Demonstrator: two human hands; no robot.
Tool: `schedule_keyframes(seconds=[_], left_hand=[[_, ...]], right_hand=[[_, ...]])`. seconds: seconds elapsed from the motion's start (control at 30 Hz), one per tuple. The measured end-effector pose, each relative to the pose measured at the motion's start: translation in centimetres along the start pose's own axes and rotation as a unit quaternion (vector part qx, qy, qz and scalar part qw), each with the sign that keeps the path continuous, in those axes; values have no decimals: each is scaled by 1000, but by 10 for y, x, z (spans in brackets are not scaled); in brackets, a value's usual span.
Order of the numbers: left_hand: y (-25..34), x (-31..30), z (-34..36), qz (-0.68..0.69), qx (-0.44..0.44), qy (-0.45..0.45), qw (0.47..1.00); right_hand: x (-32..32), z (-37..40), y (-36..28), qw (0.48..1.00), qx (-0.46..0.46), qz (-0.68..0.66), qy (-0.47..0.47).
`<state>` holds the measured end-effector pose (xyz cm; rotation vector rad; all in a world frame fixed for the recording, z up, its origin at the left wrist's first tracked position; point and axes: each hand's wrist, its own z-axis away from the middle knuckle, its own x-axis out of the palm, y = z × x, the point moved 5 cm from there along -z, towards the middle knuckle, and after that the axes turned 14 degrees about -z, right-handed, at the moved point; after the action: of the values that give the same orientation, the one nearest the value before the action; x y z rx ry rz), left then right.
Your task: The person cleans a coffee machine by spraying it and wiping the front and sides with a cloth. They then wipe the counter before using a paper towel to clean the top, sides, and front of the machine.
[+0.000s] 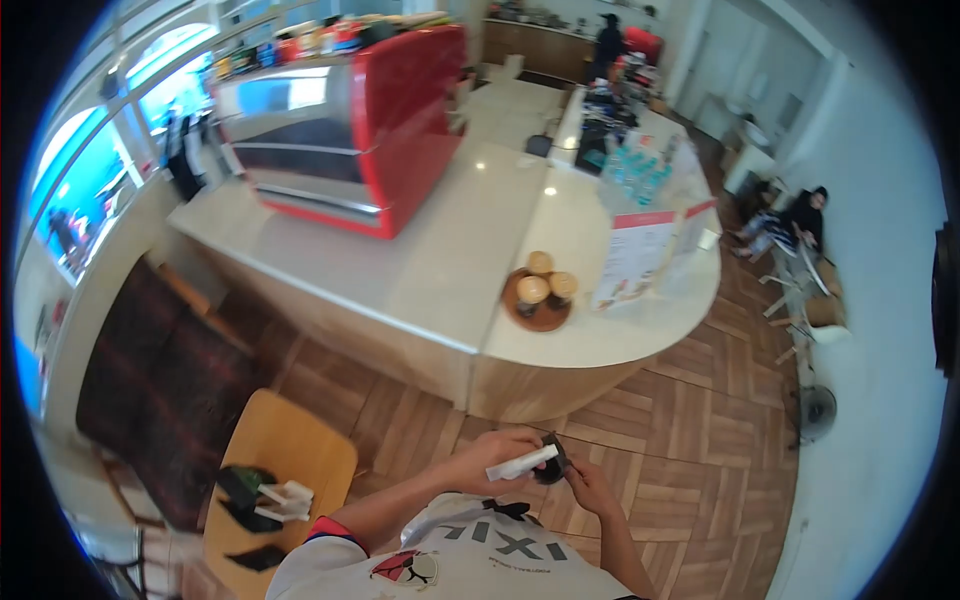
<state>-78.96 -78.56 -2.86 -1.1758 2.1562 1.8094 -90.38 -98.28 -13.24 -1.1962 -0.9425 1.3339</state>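
Observation:
Close to my chest, both hands meet over the wooden floor. My left hand (pixel 505 452) is closed, with a white strip-like piece (pixel 520 464) lying across its fingers. Right beside it is a dark round object (pixel 550 471), too small to name surely. My right hand (pixel 594 488) has its fingers closed on the right edge of that dark object. Whether the left fingers also grip the dark object is hard to make out.
Ahead stands a pale counter (pixel 420 285) with a red espresso machine (pixel 415 120), several jars on a round tray (pixel 538 318) and a menu stand (pixel 635 255). A wooden table (pixel 310 440) is at left. Beyond the counter, a person (pixel 800 220) sits near a fan (pixel 815 412).

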Motion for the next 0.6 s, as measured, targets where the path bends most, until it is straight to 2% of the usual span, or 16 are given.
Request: schedule_keyframes(seconds=[0.03, 0.07, 0.13, 0.17, 0.23, 0.27, 0.33, 0.37, 0.4, 0.43, 0.47, 0.53, 0.57, 0.6], left_hand=[[-2, 3, -22, -6, 11, -47, 999], [-4, 7, -43, 8, 19, -63, 998], [-4, 25, -83, -36, 74, -152, 985], [-8, 38, -101, -29, 110, -173, 978], [-6, 64, -141, -3, 145, -224, 964], [-2, 81, -160, 17, 167, -252, 953], [3, 114, -200, 31, 184, -301, 935], [6, 130, -220, 46, 196, -292, 935], [9, 144, -242, 61, 207, -280, 935], [12, 160, -263, 62, 214, -291, 930], [16, 176, -285, 80, 212, -287, 931], [18, 210, -329, 100, 208, -284, 931], [15, 225, -353, 122, 192, -275, 934], [16, 237, -375, 145, 174, -266, 937]], right_hand=[[-13, 1, -15, 999, -32, 33, 24], [-29, 4, -16, 998, -20, 32, 43], [-73, 23, -14, 984, -33, 56, 168], [-91, 31, -10, 980, -26, 49, 191], [-125, 57, -13, 945, -105, 111, 289], [-134, 68, -10, 940, -95, 106, 310], [-159, 84, -5, 908, -63, 59, 411], [-170, 86, 2, 901, -60, 54, 427], [-185, 92, 20, 875, -36, -100, 472], [-198, 97, 38, 828, -14, -250, 502], [-214, 100, 53, 822, -14, -253, 510], [-255, 101, 87, 783, -58, -343, 515], [-283, 101, 97, 782, -56, -343, 517], [-310, 96, 98, 827, -17, -289, 482]])
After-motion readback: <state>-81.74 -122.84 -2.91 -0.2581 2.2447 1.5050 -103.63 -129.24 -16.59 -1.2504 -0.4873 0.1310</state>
